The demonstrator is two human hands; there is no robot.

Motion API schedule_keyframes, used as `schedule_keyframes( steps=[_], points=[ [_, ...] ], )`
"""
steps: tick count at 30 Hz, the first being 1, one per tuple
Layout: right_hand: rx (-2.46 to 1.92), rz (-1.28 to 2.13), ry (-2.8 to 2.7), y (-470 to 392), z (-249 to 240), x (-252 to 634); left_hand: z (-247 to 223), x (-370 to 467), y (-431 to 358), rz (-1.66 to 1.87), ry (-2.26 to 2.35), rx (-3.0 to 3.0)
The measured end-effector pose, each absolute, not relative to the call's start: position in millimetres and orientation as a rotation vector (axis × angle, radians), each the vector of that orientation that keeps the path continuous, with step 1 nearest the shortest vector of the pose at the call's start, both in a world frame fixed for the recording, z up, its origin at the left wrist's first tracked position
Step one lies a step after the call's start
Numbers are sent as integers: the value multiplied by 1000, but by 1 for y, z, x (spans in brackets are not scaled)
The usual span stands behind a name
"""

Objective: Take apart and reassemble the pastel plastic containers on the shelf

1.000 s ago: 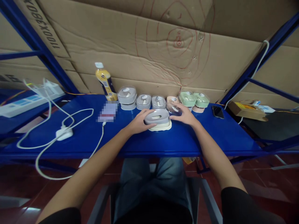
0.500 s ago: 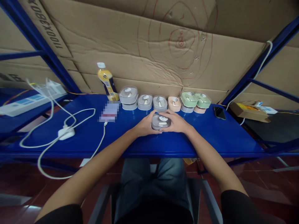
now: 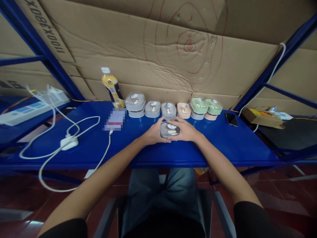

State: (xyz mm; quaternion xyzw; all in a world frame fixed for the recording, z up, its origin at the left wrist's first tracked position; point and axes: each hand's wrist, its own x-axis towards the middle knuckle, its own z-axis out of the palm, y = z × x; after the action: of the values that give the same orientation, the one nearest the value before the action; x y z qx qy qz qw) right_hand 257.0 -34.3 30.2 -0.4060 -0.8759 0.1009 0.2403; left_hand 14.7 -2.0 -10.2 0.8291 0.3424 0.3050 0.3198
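Observation:
Between my two hands is a grey lidded box [image 3: 169,129] with a clear cover, a round sticker and a pale oblong handle or latch on top. My left hand [image 3: 156,133] closes round its left side, fingers behind and thumb in front. On the other side my right hand [image 3: 187,130] grips it in the same way. Just behind my fingers stands a similar grey box [image 3: 168,110], with another grey box [image 3: 153,109] and a peach box [image 3: 183,110] beside it. The underside of the held box is hidden.
Stacked boxes, grey [image 3: 135,104] and green-topped [image 3: 198,105], stand along the cardboard wall. A yellow drink bottle [image 3: 113,88] is at back left. A blurred flat item [image 3: 115,119] with a cable and a white charger [image 3: 69,142] lie left, a phone [image 3: 231,119] right.
The view has shifted very slightly. Both hands keep the same hold on the grey box, and the things on the table stay in place.

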Motion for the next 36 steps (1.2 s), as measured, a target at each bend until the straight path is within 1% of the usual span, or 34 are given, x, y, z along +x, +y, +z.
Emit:
schedule_keyframes(
  steps=[5,8,10,12,14,18,22,27,31,36],
  points=[
    [-983,411,-2407,-30,23,271,-10,7,-1,802,921,2202],
    [-1009,399,-2362,-31,27,279,-5,1,-3,890,922,2233],
    [-1052,323,-2270,-32,36,284,1,-2,-3,1037,940,2276],
    [-1172,180,-2103,-29,48,288,10,-4,-1,1194,1036,2341],
    [-1356,-3,-1893,-19,60,288,18,-4,6,1244,1164,2439],
    [-1666,-264,-1668,19,74,278,22,4,27,1040,1320,2639],
    [-1807,-338,-1579,60,67,261,13,14,36,929,1426,2646],
    [-1802,-343,-1526,85,47,250,11,14,15,927,1444,2656],
    [-1723,-392,-1509,85,42,247,20,12,-15,859,1608,2697],
    [-1832,-477,-1632,73,57,239,19,9,-32,1045,1856,2550]
  ],
)
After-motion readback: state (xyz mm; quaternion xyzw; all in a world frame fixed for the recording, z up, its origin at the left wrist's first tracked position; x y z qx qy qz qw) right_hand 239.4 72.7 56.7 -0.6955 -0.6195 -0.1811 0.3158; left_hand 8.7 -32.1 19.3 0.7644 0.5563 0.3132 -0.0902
